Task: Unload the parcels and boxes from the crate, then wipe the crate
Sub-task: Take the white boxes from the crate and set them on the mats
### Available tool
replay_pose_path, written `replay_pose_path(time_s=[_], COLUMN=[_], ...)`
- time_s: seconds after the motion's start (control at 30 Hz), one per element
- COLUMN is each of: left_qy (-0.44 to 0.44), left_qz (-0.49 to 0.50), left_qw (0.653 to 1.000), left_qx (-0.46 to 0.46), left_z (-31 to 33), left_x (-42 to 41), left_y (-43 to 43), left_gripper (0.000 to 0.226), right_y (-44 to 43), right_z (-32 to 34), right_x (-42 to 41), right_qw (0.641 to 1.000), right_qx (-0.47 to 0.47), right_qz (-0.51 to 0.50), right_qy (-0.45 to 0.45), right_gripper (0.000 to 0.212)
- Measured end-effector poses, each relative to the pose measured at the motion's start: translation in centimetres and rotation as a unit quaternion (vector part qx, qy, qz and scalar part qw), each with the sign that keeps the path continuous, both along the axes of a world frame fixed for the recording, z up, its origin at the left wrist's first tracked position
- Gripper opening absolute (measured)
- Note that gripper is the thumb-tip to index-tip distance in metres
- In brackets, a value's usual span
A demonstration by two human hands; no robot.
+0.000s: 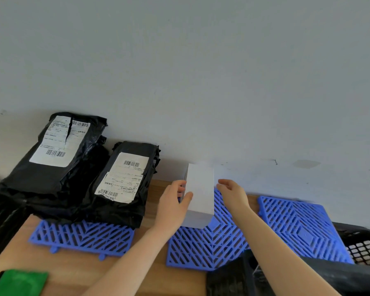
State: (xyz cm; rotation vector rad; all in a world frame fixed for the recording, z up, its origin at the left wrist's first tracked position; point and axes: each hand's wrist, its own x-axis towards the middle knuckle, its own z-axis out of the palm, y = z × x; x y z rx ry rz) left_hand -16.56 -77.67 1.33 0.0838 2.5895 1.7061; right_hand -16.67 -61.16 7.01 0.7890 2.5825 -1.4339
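Soft, even daylight, faint shadows, slight motion blur, wide-angle bending at edges.

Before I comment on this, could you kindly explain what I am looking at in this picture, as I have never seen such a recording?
There is no machine here: a person works with bare hands, and the single picture comes from a camera worn on the head, looking down. The left hand grips a white box; the right hand is open beside it. Below the box lie blue grid mats on a wooden table. Two black parcels with labels sit left, a green cloth lies nearest, and the black crate is at right.
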Motion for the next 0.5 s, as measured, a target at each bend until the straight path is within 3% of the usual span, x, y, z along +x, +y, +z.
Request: replay_pose_path(time_s=[0.23,0.5], left_qy=[0.055,0.133], left_qz=[-0.014,-0.006], left_qw=[0.998,0.990], left_qx=[0.005,-0.045], left_z=[6.4,11.8], left_x=[6.8,17.4], left_y=[4.1,12.7], left_gripper=[0.022,0.019], right_y=[5.1,16.1], right_z=[4.5,7.7], right_x=[7.7,20.2], right_qw=[0.994,0.985], right_qx=[-0.064,-0.059], right_qz=[0.010,0.051], right_qy=[0.083,0.155], right_gripper=[0.021,0.014])
